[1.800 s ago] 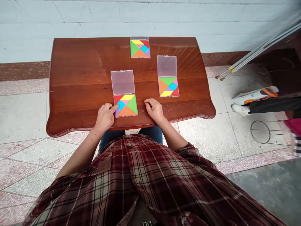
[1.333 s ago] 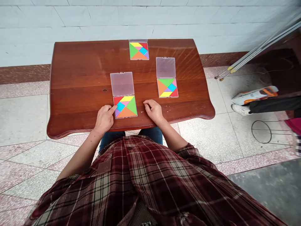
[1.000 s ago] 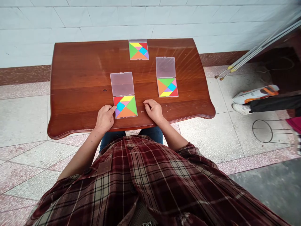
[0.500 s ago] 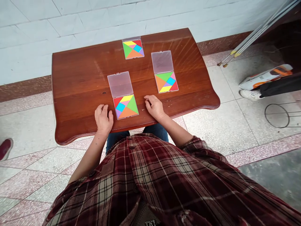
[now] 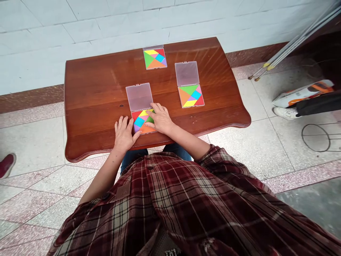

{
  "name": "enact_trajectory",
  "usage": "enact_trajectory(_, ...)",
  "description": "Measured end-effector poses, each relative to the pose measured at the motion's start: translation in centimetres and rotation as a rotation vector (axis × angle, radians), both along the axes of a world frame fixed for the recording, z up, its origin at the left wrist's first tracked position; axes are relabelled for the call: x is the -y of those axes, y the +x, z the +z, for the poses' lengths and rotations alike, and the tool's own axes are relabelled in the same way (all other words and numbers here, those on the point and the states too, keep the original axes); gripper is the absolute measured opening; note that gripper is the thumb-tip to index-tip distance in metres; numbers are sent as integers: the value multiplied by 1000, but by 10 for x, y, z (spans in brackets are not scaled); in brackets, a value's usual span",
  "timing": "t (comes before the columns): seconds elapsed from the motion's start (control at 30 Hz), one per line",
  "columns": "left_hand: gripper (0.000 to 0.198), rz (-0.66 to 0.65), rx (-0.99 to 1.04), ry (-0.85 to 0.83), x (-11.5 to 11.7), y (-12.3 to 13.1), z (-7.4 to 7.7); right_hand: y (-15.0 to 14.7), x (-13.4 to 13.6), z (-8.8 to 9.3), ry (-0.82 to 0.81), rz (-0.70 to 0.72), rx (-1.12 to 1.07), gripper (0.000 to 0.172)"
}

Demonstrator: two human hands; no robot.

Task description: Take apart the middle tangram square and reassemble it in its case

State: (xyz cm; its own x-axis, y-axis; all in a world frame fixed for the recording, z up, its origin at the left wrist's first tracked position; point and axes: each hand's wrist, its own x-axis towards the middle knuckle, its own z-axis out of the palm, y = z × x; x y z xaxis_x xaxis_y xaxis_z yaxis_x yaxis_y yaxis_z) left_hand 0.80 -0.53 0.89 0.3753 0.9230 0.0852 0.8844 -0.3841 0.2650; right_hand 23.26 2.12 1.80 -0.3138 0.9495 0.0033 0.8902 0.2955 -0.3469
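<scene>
Nearest me on the table lies a tangram set [image 5: 139,121] in a clear plastic case, its lid [image 5: 139,97] folded back away from me. Its colourful pieces fill the square base. My right hand [image 5: 162,120] rests over the right part of this set, fingers spread, hiding much of the green triangle. At the case's left edge is my left hand [image 5: 124,136], fingers extended and the thumb at the lower left corner. A second tangram set [image 5: 191,96] with its lid back lies to the right. Farther off, a third tangram set [image 5: 155,58] sits near the far edge.
The brown wooden table [image 5: 93,92] stands near a pale tiled wall [image 5: 119,25]. On the right are crutches [image 5: 269,65], a white and orange bag [image 5: 303,93], a person's leg and white shoe [image 5: 286,112], and a wire ring frame [image 5: 315,137]. A red shoe [image 5: 7,165] shows at left.
My right hand has moved left from the table onto the nearest tangram set. My left hand has come right to its edge, fingers now more stretched. The camera view has shifted slightly.
</scene>
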Motion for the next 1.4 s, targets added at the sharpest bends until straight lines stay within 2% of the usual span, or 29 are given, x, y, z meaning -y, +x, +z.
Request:
enact_trajectory(0.37,72,4,9,-4,2,1,-2,-14,-2,6,-4,65,-12,72)
enact_trajectory(0.53,73,-6,16,-13,2,2,-1,-14,0,3,12,37,-29,70)
enact_trajectory(0.67,78,-13,31,-2,0,3,2,-6,7,1,68,-40,-93,63)
enact_trajectory(0.83,83,-16,60,-4,-1,2,3,26,26,-14,182,-177,-227,49)
enact_trajectory(1.0,82,17,70,-12,-1,4,3,85,44,-30,313,-401,-284,41)
enact_trajectory(1.13,82,60,59,-25,-2,9,6,132,47,-37,394,-574,-251,39)
enact_trajectory(1.27,79,113,53,-30,-13,12,7,158,40,-34,315,-707,-121,43)
enact_trajectory(1.4,76,148,75,-17,-37,10,6,161,25,-23,176,-770,48,60)
